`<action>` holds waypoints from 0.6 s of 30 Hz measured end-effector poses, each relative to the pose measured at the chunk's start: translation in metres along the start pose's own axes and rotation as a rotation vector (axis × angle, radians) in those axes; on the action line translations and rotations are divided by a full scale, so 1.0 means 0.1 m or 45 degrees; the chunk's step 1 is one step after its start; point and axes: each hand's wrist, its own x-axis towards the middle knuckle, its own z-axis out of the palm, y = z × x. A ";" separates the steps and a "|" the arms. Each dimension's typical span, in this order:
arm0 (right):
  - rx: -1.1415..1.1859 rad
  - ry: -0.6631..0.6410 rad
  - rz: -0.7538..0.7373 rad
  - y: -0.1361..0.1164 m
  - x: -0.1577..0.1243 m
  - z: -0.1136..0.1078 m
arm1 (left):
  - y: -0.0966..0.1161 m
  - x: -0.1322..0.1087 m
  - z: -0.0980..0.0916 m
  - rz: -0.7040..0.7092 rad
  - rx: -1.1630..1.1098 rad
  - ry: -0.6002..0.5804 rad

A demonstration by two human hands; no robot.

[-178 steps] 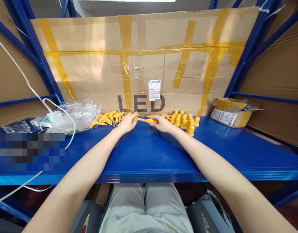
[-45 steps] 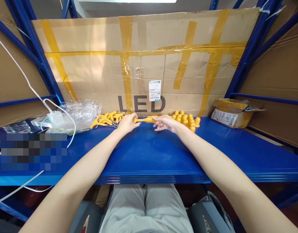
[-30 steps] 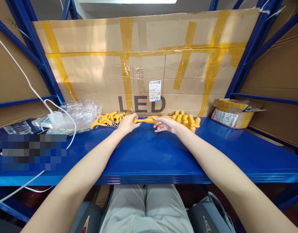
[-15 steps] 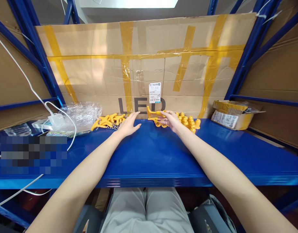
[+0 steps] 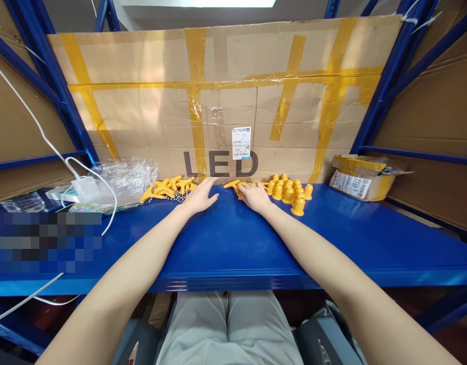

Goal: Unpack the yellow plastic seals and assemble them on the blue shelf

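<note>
Caps (image 5: 288, 191) just beside right hand (image 5: 255, 196)

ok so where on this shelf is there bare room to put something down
Bare blue shelf runs along the front edge, before the left hand and right hand, and at right between the yellow caps and the small cardboard box. Crowded: the back strip, from plastic bag and white charger past the yellow T-pieces to the caps.

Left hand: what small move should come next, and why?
Probably the left hand reaches left to the pile of yellow T-shaped pieces: it lies open and empty beside them, while the right hand touches a yellow piece lying near the caps.
</note>
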 end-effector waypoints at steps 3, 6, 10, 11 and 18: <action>0.001 -0.002 -0.051 0.01 0.00 0.01 | 0.01 0.00 0.00 0.011 -0.018 -0.003; -0.002 -0.024 -0.060 0.03 0.00 0.02 | 0.01 0.00 0.00 0.013 -0.030 -0.006; -0.036 -0.058 0.004 0.02 0.01 0.02 | 0.01 -0.01 0.00 0.003 -0.031 -0.023; -0.040 -0.061 0.016 0.01 0.01 0.01 | 0.01 -0.01 0.00 0.004 -0.032 -0.028; -0.017 -0.055 0.095 -0.01 0.02 0.03 | 0.01 0.00 0.01 0.025 -0.019 -0.029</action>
